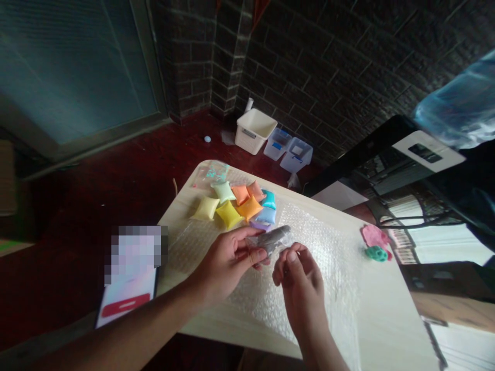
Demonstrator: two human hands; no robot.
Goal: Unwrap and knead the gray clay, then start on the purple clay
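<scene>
From where I stand, the packet of grey clay point(276, 237) is just below the frame's centre, lifted over the bubble wrap point(328, 263). The left hand point(221, 265) has its fingers clamped on the packet's left end, apparently to steady it while leaving the other end accessible. The right hand point(299, 281) curls its fingers near that end; I can't tell whether they pinch the film. The coloured packets point(229, 215) sit bunched above, perhaps so they're reachable yet out of the way. The bubble wrap probably shields the counter point(390, 314); pink point(374, 236) and green lumps point(378, 253) lie apart, right of frame.
</scene>
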